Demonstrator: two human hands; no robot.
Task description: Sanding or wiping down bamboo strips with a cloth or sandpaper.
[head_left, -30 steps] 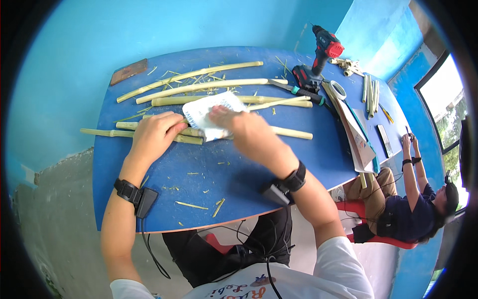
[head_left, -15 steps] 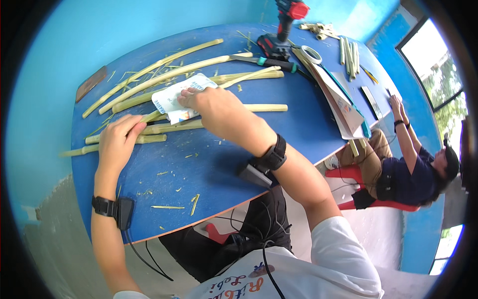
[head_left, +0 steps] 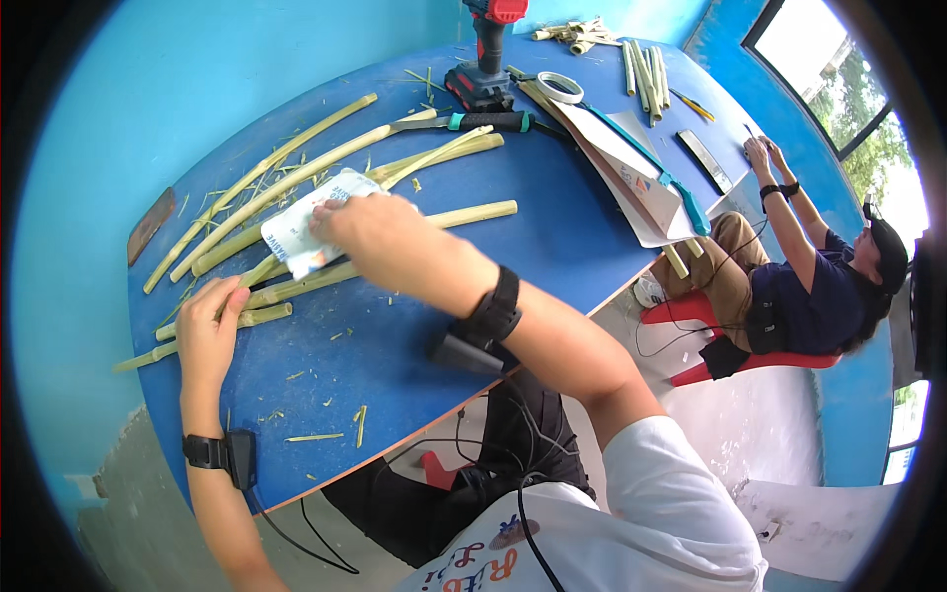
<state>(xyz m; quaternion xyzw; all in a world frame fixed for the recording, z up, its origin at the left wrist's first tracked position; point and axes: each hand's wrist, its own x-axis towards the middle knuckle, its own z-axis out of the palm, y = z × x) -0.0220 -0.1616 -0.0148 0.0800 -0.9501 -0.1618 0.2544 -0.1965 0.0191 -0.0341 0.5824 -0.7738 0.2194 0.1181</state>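
Note:
My left hand [head_left: 208, 326] is closed around the near end of a bamboo stick [head_left: 260, 273] on the blue table, thumb along its side. Over that stick lies a white-backed sheet of sandpaper [head_left: 288, 225], gripped by my right hand [head_left: 367, 232], whose fingers press down on it. The sandpaper and my right hand cover part of the stick. Another long bamboo stick [head_left: 473, 213] runs beneath my right hand, and a shorter one [head_left: 266, 315] lies beside my left hand. Farther back rest several more bamboo sticks [head_left: 316, 156] among thin green shavings.
Behind the sticks are a bladed tool with a black and teal handle [head_left: 493, 121] and a red and black cordless drill [head_left: 483, 74]. To the right lie a tape roll [head_left: 543, 91], folded card [head_left: 631, 192], a teal saw [head_left: 681, 197] and cut bamboo pieces [head_left: 646, 79]. A co-worker [head_left: 804, 257] sits there.
The whole view has shifted, so the table's far part appears farther left. Both hands keep their grip and stay in nearly the same place against the sticks.

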